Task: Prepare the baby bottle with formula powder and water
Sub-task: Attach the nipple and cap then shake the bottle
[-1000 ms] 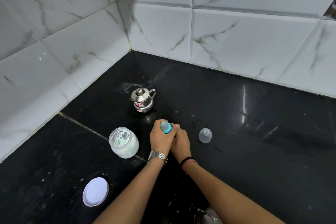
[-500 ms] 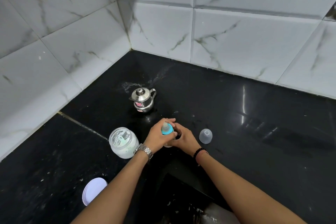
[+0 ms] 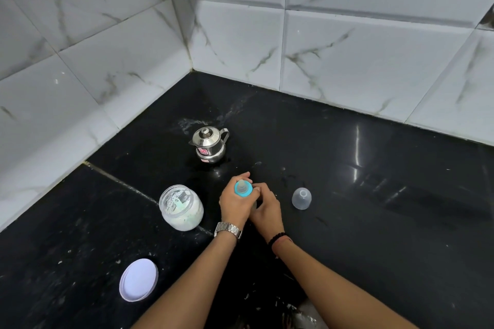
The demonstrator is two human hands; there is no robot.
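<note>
While the baby bottle [image 3: 252, 204] is kept upright between the 2 hands, near the middle of the black counter [image 3: 374, 222], its long axis is seen running almost straight up toward the camera, so that mostly the blue collar [image 3: 236, 191] and the pale teat [image 3: 242, 186] are shown and the body is largely hidden. Going from the left, a white lid [image 3: 138, 279] is seen lying flat near the front, well apart from the open powder jar [image 3: 181, 207], which is stood just beside the left hand [image 3: 235, 204]. Behind the hands a small steel kettle [image 3: 209, 145] is placed, lid on. The left hand is curled over the top, its fingers wrapped round the collar; it is judged to be screwing or unscrewing it, though which cannot be told. The right hand [image 3: 267, 211] is closed round the bottle lower down, touching the left, and steadies it. Both hands are equally near. To the right, apart from them, a clear cap [image 3: 301, 198] is lying
</note>
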